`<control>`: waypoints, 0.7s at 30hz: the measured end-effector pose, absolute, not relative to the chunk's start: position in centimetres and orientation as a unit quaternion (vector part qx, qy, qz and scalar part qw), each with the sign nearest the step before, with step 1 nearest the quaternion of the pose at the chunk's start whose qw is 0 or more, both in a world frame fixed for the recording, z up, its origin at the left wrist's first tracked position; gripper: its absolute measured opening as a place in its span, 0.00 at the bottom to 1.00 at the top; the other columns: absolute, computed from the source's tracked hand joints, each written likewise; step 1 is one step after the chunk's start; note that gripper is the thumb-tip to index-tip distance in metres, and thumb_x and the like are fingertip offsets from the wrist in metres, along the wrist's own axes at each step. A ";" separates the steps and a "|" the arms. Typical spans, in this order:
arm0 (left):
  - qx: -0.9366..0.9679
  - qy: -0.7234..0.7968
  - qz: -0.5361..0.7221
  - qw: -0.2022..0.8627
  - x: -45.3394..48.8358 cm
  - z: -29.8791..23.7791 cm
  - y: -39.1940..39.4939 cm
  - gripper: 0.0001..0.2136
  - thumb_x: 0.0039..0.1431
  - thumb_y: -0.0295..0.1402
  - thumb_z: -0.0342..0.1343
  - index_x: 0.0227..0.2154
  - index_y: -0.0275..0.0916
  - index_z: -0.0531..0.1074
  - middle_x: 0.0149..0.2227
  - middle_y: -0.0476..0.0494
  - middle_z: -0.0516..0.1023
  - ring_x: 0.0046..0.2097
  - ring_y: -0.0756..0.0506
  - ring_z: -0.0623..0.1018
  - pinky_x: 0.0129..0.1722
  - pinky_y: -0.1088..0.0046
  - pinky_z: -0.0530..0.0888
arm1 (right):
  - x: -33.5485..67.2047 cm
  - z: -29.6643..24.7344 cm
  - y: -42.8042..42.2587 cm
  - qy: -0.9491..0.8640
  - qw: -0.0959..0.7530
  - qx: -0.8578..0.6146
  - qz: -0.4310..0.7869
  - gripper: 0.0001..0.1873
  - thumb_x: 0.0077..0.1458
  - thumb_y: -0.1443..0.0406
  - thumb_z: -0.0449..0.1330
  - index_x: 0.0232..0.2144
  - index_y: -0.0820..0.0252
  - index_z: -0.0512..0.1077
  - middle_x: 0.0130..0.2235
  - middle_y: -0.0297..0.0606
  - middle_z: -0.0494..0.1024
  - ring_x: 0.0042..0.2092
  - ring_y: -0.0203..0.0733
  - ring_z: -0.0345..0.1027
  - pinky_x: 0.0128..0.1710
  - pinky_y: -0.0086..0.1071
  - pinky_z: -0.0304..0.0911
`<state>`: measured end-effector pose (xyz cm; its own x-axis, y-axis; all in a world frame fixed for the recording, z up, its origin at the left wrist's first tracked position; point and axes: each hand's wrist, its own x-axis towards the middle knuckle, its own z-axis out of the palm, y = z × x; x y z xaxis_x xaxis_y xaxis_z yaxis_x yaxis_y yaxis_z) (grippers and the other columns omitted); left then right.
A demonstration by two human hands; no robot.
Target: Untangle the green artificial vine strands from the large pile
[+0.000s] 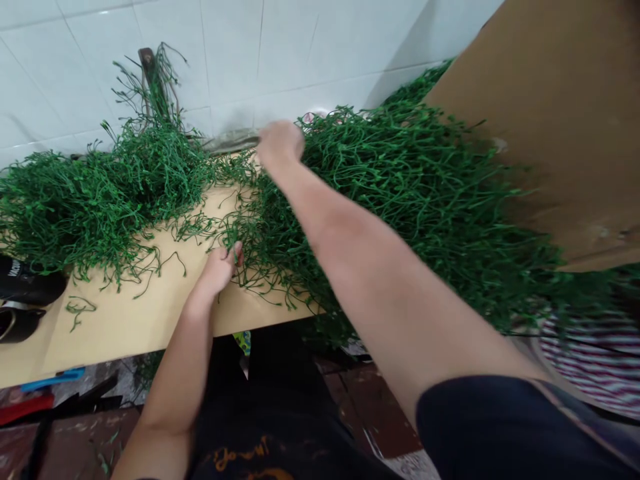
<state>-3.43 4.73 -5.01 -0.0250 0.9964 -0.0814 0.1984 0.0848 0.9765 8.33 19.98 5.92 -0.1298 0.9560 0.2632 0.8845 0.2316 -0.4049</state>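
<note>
My left hand (223, 268) is low over the cardboard-coloured work surface (150, 303), its fingers pinched around thin green stems (234, 235) with small bud-like tips. Farther back, my right hand (281, 143) is curled and smeared by motion at the left edge of a large heap of the same green stems (400, 180). Whether anything is in its fingers I cannot make out. Another heap of green stems (115, 190) lies to the left, with loose strands scattered between the two heaps.
A white tiled wall (230, 60) runs along the back, where a dark upright piece (147, 63) stands among stems. A large cardboard sheet (565, 120) rises on the right. At the left edge sits a black cup-like container (30, 283). Striped fabric (590, 360) shows lower right.
</note>
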 end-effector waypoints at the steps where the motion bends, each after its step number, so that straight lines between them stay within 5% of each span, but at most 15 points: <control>1: 0.523 0.571 0.426 0.468 -3.4 -4.8 4.6 0.25 0.54 0.53 0.49 0.13 0.37 0.60 0.11 0.53 0.54 0.16 0.55 0.54 0.18 0.75 0.48 | 9.4 6.5 20.5 -0.720 0.234 -0.650 0.063 0.18 0.59 0.74 0.44 0.41 0.75 0.72 0.46 0.63 0.71 0.52 0.62 0.65 0.47 0.53 0.61; 5: 0.475 0.541 0.473 0.508 -3.0 -4.0 4.8 0.22 0.55 0.49 0.52 0.16 0.37 0.60 0.13 0.56 0.51 0.16 0.57 0.52 0.17 0.77 0.47 | 12.5 8.2 20.2 -0.686 0.224 -0.691 0.032 0.17 0.58 0.66 0.52 0.47 0.70 0.69 0.55 0.58 0.64 0.56 0.58 0.61 0.54 0.46 0.58; 8: 0.451 0.524 0.502 0.518 -3.0 -3.9 5.1 0.20 0.54 0.45 0.55 0.17 0.36 0.60 0.14 0.56 0.53 0.17 0.58 0.52 0.17 0.79 0.48 | 12.7 8.1 17.5 -0.769 0.188 -0.605 0.084 0.26 0.54 0.61 0.57 0.52 0.71 0.65 0.57 0.59 0.61 0.56 0.57 0.59 0.56 0.46 0.55; 11: 0.435 0.509 0.530 0.521 -3.3 -3.9 4.9 0.19 0.53 0.43 0.56 0.18 0.36 0.60 0.15 0.58 0.51 0.16 0.59 0.51 0.16 0.81 0.48 | 11.7 7.0 14.6 -0.853 0.121 -0.467 0.201 0.25 0.58 0.56 0.52 0.52 0.68 0.65 0.51 0.50 0.71 0.49 0.45 0.65 0.51 0.37 0.59; 14: 0.441 0.492 0.530 0.531 -3.5 -3.9 4.6 0.19 0.53 0.46 0.55 0.18 0.36 0.61 0.14 0.59 0.47 0.16 0.59 0.48 0.17 0.81 0.48 | 10.5 5.3 12.7 -0.897 0.061 -0.360 0.248 0.16 0.58 0.58 0.53 0.40 0.65 0.71 0.38 0.40 0.75 0.36 0.35 0.65 0.37 0.28 0.60; 17: 0.459 0.471 0.533 0.533 -3.7 -4.0 4.6 0.21 0.53 0.50 0.52 0.19 0.36 0.62 0.14 0.58 0.50 0.17 0.58 0.51 0.17 0.80 0.49 | 9.8 4.3 12.3 -0.913 0.071 -0.328 0.231 0.11 0.57 0.65 0.53 0.27 0.66 0.70 0.24 0.32 0.66 0.27 0.30 0.54 0.29 0.27 0.51; 21: 0.478 0.461 0.542 0.514 -4.0 -4.2 4.7 0.23 0.53 0.54 0.50 0.20 0.37 0.62 0.14 0.55 0.56 0.16 0.56 0.55 0.17 0.78 0.50 | 10.4 4.6 12.7 -0.879 0.132 -0.362 0.280 0.13 0.59 0.66 0.51 0.25 0.65 0.69 0.19 0.27 0.57 0.24 0.29 0.49 0.28 0.27 0.48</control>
<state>-4.02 4.74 -4.21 -0.0140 0.9989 0.0441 -0.1172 -0.0454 0.9921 10.39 12.65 4.58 -0.7031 0.7105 0.0295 0.5627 0.5812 -0.5879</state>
